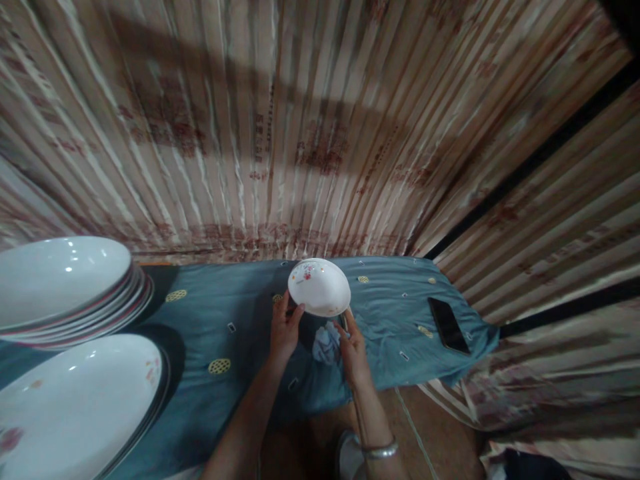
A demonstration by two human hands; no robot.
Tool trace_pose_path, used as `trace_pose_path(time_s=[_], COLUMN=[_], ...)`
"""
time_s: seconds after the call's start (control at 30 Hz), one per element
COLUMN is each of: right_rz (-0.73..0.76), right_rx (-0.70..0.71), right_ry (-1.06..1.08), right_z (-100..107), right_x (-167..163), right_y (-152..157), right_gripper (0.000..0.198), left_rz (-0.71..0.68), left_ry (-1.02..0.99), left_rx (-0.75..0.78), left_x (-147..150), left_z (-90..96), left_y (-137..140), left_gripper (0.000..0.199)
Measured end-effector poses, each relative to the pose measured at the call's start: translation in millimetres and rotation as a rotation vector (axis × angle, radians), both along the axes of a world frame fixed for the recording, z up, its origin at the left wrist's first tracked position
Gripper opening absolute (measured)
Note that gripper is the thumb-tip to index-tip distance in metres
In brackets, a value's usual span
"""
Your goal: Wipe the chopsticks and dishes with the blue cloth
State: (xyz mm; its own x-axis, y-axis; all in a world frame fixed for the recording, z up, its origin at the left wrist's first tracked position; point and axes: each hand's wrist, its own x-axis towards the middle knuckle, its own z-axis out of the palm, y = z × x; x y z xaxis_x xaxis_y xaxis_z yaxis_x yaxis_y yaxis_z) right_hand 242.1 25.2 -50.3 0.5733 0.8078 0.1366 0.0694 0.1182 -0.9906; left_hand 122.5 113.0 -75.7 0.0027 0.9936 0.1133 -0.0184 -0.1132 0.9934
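Observation:
A white plate (323, 287) with small red flowers is held up, tilted, above the cloth-covered table. My left hand (286, 327) grips its left edge, thumb on the near rim and fingers behind. At the lower right rim, my right hand (354, 347) also holds the plate, its fingers partly hidden. A crumpled pale blue cloth (327, 343) hangs from my right hand, just below the plate.
A tall stack of white plates (65, 277) stands at the far left. Nearer lies a second stack of flowered plates (85, 400). A black phone (449, 325) rests on the right of the teal tablecloth (220, 333). Patterned curtains (280, 133) hang behind.

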Motion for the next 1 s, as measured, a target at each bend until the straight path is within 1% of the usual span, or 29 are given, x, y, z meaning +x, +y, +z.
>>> trace_pose_path(time_s=[0.1,0.2,0.4,0.5,0.57,0.67,0.73,0.87,1.0], right_rz=[-0.001,-0.013,-0.035,-0.03,-0.019,-0.019,0.009,0.123,0.252], right_rx=[-0.029,-0.047,-0.06,-0.057,-0.068,-0.079,-0.068,-0.06,-0.065], right_ry=[-0.005,0.006,0.013,0.041,0.063,0.068,0.072,0.106,0.167], right_z=[-0.8,-0.6,-6.1,-9.2,-7.8,0.7,8.2,17.3,17.5], right_x=[0.0,0.1,0.0,-0.7,-2.5,-8.5,-14.8,-33.4,-60.2], right_y=[3.0,5.4,6.9,7.2,7.0,5.3,3.5,1.9,3.9], right_gripper=[0.058,0.058,0.058,0.057,0.057,0.056,0.052,0.039,0.032], left_rz=[0.021,0.029,-0.011,-0.023,-0.03,-0.059,-0.075,-0.077,-0.085], left_ry=[-0.002,0.007,0.008,-0.022,-0.032,0.004,0.048,0.13,0.239], left_rx=[0.024,0.041,0.067,0.058,0.057,0.078,0.102,0.141,0.197], left_x=[3.5,4.2,3.0,1.7,-2.0,-14.2,-26.1,-52.2,-79.9], left_z=[-4.9,-5.8,-3.8,-3.4,-1.3,5.5,10.8,16.5,18.8], left_y=[3.8,5.4,2.0,-2.9,-8.3,-19.6,-28.6,-48.2,-69.2], left_gripper=[0.053,0.057,0.049,0.05,0.051,0.051,0.05,0.049,0.049])
